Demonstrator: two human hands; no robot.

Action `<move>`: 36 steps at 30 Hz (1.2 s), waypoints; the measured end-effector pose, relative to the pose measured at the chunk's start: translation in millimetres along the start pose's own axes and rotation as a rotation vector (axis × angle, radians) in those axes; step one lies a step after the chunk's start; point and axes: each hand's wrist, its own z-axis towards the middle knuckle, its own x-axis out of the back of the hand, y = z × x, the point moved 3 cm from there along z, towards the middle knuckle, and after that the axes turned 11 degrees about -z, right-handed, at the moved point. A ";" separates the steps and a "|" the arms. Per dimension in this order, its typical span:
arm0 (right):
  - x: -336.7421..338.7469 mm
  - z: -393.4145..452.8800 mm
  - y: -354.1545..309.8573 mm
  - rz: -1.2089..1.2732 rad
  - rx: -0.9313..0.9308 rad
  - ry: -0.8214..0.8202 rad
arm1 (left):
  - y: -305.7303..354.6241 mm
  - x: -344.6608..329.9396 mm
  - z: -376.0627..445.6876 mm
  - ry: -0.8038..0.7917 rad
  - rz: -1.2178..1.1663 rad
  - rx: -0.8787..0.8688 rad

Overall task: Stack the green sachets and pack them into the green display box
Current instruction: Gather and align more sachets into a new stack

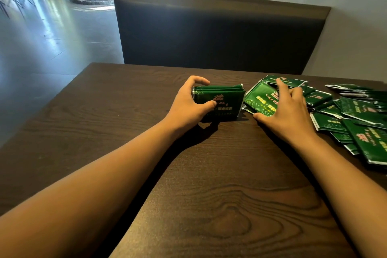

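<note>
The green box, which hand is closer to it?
Left. The left hand grips the green display box by its left end, thumb on the front, fingers curled over the top. The right hand rests on the loose green sachets just right of the box.

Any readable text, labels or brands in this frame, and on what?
Box in the left hand: yellow characters, too blurred to read.
Sachets: the same yellow characters, too blurred.
Sachet under the right hand: likewise unreadable.
Nothing else bears text.
</note>
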 end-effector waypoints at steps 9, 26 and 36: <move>2.2 1.3 3.5 0.040 -0.027 0.018 | -2.1 -0.8 1.9 0.006 0.013 -0.013; 16.5 -15.2 -31.1 0.463 0.425 0.324 | 0.4 -6.4 1.9 0.048 -0.068 0.075; 3.7 -16.5 -38.8 0.279 0.449 0.242 | 1.2 -11.6 -4.4 -0.095 -0.125 0.131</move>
